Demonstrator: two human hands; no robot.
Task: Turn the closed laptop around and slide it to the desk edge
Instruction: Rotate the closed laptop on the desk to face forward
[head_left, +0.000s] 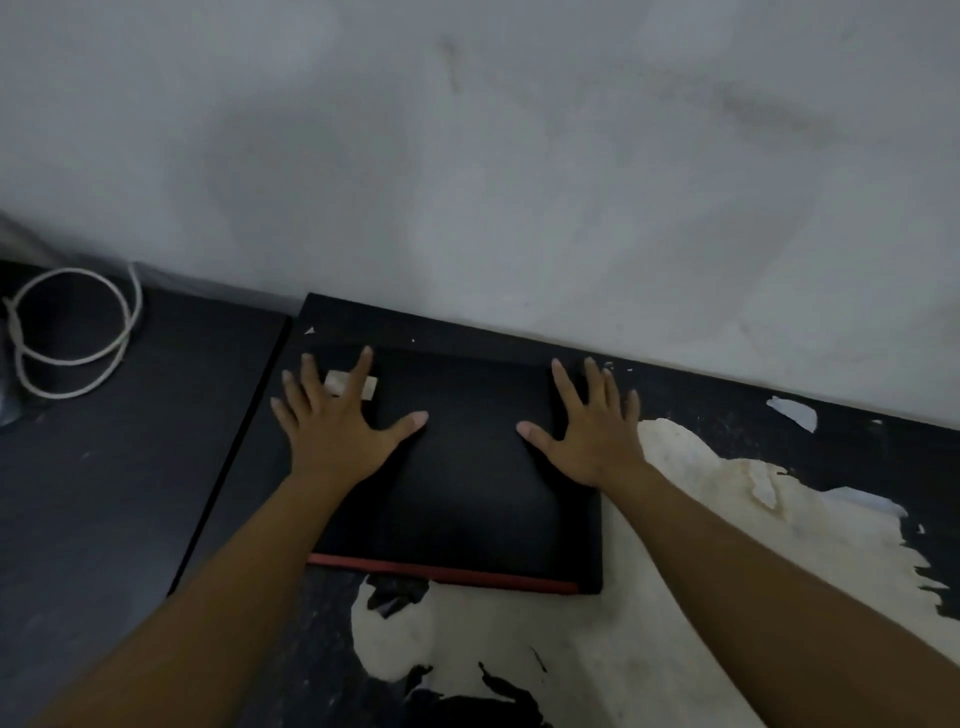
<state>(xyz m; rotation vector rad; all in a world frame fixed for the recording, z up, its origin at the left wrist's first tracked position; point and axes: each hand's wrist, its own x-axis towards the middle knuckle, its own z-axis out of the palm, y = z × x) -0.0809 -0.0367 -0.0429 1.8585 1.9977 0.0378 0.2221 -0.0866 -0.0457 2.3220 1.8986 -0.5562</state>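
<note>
The closed laptop (462, 467) lay flat on the dark desk (727, 415), close to the grey wall (519, 156) at the far side, with its red strip (441, 571) along the edge nearest the person. Both hands rested on its lid, palms down and fingers spread wide, gripping nothing. The left hand (337, 426) sat near the lid's left side, partly covering a pale sticker (370, 388); the right hand (592, 436) sat near the right side, its outer fingers reaching toward or past that edge.

Pressing flat on both sides probably gave the person friction for pushing or pivoting the laptop without lifting it, and kept the lid from shifting. With a hand at each side, opposite pushes would turn it. Whether the turn had been made could not be told; the laptop being so near the wall suggested it lay at or close to the far edge of the desk.

The desk's dark covering was peeled away in large pale patches (701, 519) to the right and in front of the laptop, and that rough surface might drag on a slide. A looped white cable (72, 332) lay well apart on the neighbouring surface to the left. No containers were visible.
</note>
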